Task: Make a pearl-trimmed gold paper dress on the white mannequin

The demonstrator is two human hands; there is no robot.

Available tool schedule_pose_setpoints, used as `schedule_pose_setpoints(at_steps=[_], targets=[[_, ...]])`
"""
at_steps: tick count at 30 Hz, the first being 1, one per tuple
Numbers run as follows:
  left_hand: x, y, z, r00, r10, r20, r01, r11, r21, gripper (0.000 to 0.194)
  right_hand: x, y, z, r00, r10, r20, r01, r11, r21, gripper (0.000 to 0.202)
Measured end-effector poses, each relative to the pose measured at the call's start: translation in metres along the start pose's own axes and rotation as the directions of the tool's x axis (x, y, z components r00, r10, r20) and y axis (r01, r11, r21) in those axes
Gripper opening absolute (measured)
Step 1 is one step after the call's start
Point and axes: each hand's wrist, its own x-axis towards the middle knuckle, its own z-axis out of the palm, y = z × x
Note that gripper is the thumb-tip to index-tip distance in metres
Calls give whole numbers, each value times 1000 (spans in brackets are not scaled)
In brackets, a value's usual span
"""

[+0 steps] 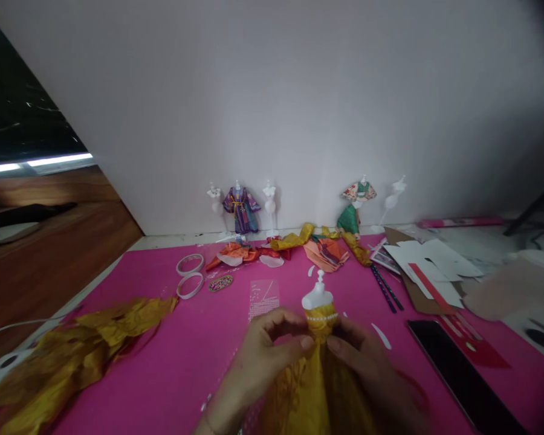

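A small white mannequin wears a gold paper dress with a row of pearl beads across the chest. My left hand pinches the dress at the waist from the left, thumb and fingers closed on the gold paper. My right hand holds the same dress from the right side, fingers pressed at the waist. Both hands sit near the front edge of the pink mat.
Crumpled gold paper lies at the left. Two tape rings, a bead sheet, orange and gold scraps, dressed and bare mannequins by the wall, white papers, two pencils and a dark phone lie around.
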Motion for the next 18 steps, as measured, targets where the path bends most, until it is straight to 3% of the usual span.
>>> schedule_pose_setpoints(at_steps=[8, 13, 18], targets=[[-13, -6, 6, 998, -10, -64, 15, 997, 74, 14, -15, 10, 2, 997, 75, -24, -76, 997, -27, 22], [-19, -13, 2, 1000, -20, -22, 21, 998, 58, 12, -25, 16, 3, 989, 4, -151, -45, 963, -267, 20], [-25, -11, 2, 1000, -2, 3, 1, 998, 70, 17, -25, 10, 7, 992, -45, -120, -12, 900, -437, 13]])
